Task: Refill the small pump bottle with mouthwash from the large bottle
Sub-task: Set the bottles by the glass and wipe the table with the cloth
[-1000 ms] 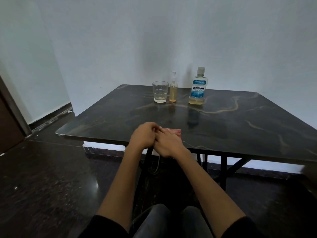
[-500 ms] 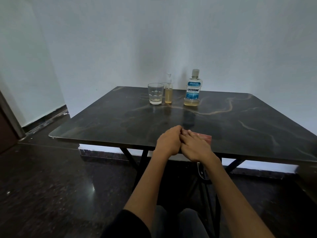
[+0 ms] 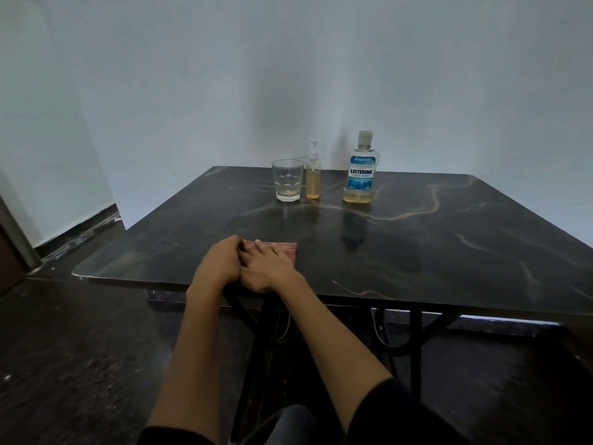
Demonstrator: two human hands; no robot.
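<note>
The large Listerine bottle (image 3: 362,175) stands capped at the far side of the dark marble table (image 3: 433,252), with a little yellowish liquid at its bottom. Left of it is the small clear pump bottle (image 3: 313,183), pump on, about half full of yellowish liquid. Both of my hands lie together at the near table edge, far from the bottles. My right hand (image 3: 268,271) rests flat on a red cloth-like piece (image 3: 287,248). My left hand (image 3: 221,261) is curled beside and partly over it, holding nothing.
A drinking glass (image 3: 287,183) with a trace of liquid stands just left of the pump bottle. White walls close in behind the table and on the left. The dark floor and table legs show below the near edge.
My view has swung from side to side, so the table sits differently in frame. My hands stay pressed together on the red piece; the bottles and glass have not moved.
</note>
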